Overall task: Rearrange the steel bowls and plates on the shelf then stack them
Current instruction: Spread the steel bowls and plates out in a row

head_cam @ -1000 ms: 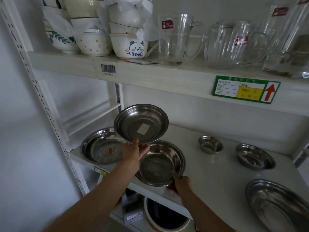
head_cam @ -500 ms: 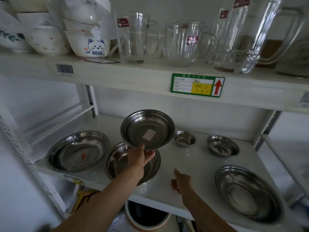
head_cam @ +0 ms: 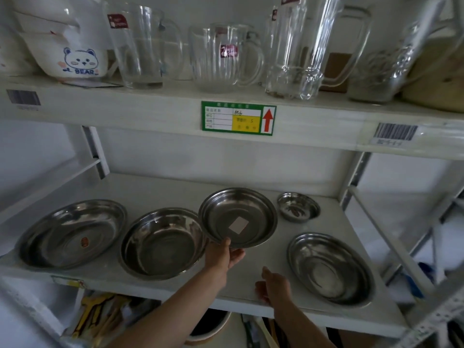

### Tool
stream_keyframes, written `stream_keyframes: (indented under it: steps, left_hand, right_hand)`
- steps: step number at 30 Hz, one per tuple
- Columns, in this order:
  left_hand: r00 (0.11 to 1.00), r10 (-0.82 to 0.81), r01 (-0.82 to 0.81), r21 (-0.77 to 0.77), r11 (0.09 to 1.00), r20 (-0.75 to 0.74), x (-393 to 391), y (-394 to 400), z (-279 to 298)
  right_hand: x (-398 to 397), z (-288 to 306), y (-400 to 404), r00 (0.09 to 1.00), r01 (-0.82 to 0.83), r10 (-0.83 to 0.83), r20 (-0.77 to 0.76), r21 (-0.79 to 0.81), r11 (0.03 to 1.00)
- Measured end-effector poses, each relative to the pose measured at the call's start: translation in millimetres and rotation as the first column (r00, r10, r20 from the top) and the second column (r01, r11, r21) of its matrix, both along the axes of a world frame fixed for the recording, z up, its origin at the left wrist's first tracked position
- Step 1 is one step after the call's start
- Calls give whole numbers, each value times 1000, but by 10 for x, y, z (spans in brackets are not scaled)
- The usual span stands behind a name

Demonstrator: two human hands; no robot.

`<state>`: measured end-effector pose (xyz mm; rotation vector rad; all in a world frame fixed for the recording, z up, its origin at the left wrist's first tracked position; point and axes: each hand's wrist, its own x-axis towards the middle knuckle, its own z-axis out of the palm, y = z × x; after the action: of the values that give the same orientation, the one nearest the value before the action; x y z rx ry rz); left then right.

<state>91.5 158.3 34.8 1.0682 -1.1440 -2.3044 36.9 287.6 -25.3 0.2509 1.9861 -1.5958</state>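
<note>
My left hand (head_cam: 223, 254) grips the near rim of a steel plate with a white sticker (head_cam: 238, 217), held tilted above the middle of the white shelf (head_cam: 175, 189). A wide steel plate with a red sticker (head_cam: 72, 233) lies at the shelf's left, and a deep steel bowl (head_cam: 163, 243) sits beside it. At the right front lies another wide steel plate (head_cam: 330, 268), with a small steel bowl (head_cam: 298, 206) behind it. My right hand (head_cam: 275, 286) rests loosely curled at the shelf's front edge, holding nothing. The held plate hides whatever is behind it.
The upper shelf (head_cam: 150, 109) carries glass jugs (head_cam: 221, 56) and ceramic bowls, one with a bear print (head_cam: 80, 61), close above the working space. A green label (head_cam: 238, 120) hangs on its edge. Metal uprights (head_cam: 356, 169) flank the right side. Below are a round bin (head_cam: 211, 325) and packaged items.
My view has swung right. My left hand carried the stickered plate rightward and lower, past the deep bowl. My right hand let go of the deep bowl's rim and moved right along the edge.
</note>
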Motion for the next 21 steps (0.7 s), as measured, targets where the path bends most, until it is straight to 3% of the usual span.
stream_keyframes:
  steps: [13,21]
  left_hand:
    - [981,-47,41,34,999,190,-107,229,-475]
    - [973,-61,63,-4,998,221,-74,248,-620]
  right_hand:
    - [86,-61,380,995,101,-100,18,-28,994]
    - [96,-109,452,994,107,-107,3,-23,994]
